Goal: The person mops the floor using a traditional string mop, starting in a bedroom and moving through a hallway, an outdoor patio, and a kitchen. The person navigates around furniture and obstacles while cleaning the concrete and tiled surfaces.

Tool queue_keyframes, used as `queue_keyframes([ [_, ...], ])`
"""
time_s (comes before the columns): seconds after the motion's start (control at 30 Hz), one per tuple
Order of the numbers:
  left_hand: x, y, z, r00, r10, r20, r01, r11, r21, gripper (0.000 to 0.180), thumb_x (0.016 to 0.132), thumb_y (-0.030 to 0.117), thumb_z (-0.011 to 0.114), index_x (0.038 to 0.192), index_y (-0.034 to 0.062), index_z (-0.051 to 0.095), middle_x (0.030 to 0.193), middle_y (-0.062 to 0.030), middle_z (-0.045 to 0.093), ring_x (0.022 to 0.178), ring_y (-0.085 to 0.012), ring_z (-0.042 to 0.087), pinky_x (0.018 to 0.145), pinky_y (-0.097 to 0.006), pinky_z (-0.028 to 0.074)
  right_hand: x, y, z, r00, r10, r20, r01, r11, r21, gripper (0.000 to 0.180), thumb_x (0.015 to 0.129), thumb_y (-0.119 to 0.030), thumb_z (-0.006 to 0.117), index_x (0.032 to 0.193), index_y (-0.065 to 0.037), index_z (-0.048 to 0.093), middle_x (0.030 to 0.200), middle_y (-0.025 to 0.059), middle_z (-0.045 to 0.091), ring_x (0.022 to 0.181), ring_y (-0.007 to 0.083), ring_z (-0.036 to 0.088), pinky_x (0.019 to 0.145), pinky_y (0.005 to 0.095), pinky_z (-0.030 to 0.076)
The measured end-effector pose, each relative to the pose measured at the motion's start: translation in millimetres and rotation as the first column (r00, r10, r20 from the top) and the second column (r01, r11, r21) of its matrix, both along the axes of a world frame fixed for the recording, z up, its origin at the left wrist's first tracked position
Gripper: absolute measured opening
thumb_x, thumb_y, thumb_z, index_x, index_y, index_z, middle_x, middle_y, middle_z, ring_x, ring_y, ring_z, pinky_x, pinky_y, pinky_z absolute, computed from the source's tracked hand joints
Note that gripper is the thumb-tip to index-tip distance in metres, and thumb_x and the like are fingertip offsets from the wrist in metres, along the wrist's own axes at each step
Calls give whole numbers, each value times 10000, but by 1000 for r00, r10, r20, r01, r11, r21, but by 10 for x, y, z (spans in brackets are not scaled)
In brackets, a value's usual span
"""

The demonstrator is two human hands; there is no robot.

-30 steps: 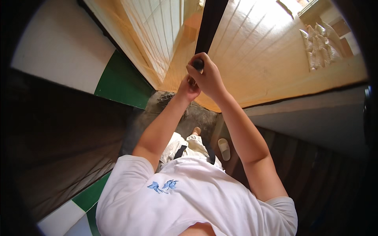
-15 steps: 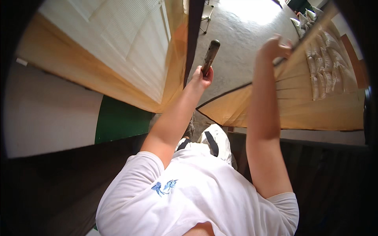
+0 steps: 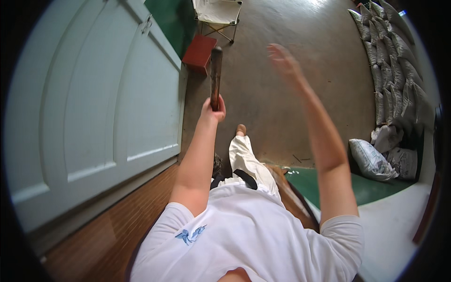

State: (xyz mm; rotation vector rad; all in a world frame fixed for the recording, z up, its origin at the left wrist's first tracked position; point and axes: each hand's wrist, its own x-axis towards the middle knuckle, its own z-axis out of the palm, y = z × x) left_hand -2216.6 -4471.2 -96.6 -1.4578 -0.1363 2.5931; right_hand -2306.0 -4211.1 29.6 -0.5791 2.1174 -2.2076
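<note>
1. wooden pole (image 3: 216, 70): dark brown, in front of the body, a bit left of center in the head view. rounded end sticks out past the fist, pointing away from the torso. rest of it hidden behind hand and forearm; can't tell where the far end sits.
2. left hand (image 3: 215, 109): fingers wrapped around the pole, grasping it. arm reaching forward, elbow slightly bent.
3. right hand (image 3: 284, 58): off the pole, well apart from it. fingers released and extended, slightly blurred, over the floor in view. arm raised forward.
4. below the left forearm: dark stringy bundle (image 3: 217, 165) near the leg. can't tell if it joins the pole.
5. person: white t-shirt (image 3: 253, 211) with a blue motif on the chest, off-white trousers (image 3: 249, 162), black straps at the waist. one tan shoe (image 3: 241, 129) shows.
6. beyond the pole: red box-like stool (image 3: 201, 51), white folding chair (image 3: 217, 11) just past it, both on the gray-brown floor (image 3: 263, 94).
7. left: pale panelled door (image 3: 103, 103) with a metal latch (image 3: 146, 24) near its upper edge. brown striped surface (image 3: 103, 235) below it; material unclear.
8. right: rows of stacked pale bags (image 3: 390, 70) along the wall. one white printed bag (image 3: 371, 160) lies nearer, beside more bags. green lower wall band (image 3: 300, 181) next to it, white wall (image 3: 385, 230) closer in.
</note>
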Motion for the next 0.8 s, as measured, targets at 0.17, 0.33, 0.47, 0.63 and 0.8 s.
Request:
queue_keyframes([
  [0.17, -601, 162, -533, 931, -19, 364, 45, 997, -62, 158, 746, 30, 563, 590, 12, 543, 556, -71, 545, 491, -199, 579, 478, -269, 557, -581, -1452, 231, 978, 65, -200, -8, 962, 274, 207, 789, -169, 625, 966, -66, 599, 1059, 76, 594, 964, 216, 538, 804, 330, 423],
  [0.33, -371, -183, -1336, 877, -175, 447, 173, 984, 45, 84, 738, 70, 588, 706, 7, 541, 627, -101, 554, 532, -210, 568, 441, -263, 517, -971, -1420, 25, 929, 253, -269, -141, 916, 375, 205, 720, -52, 621, 917, -100, 596, 1006, 56, 608, 827, 267, 546, 734, 350, 443],
  [0.47, -247, -329, -1230, 866, -261, 427, 291, 957, -6, 75, 751, 71, 573, 721, 17, 531, 646, -93, 538, 529, -193, 542, 457, -261, 503, -1106, -1371, 365, 837, 544, -51, -502, 802, 324, 415, 749, -24, 589, 1133, -109, 456, 1138, 93, 511, 840, 276, 548, 743, 346, 463],
  [0.63, -793, -169, -963, 829, -291, 478, 378, 921, -95, 69, 756, 68, 564, 730, 20, 523, 648, -86, 526, 533, -186, 532, 463, -263, 495, -1666, -1412, -130, 695, 672, 255, -641, 740, -204, 249, 769, -113, 635, 946, -50, 473, 762, 61, 552, 605, 168, 512, 605, 294, 441],
  [0.8, -1664, 252, -800, 821, -309, 481, 431, 887, -167, 64, 762, 66, 554, 739, 23, 514, 651, -79, 514, 536, -179, 523, 470, -264, 487, -2879, -849, -113, 643, 567, 514, -563, 806, -184, 242, 768, -165, 658, 668, -20, 491, 549, 6, 503, 534, 51, 479, 500, 225, 402],
])
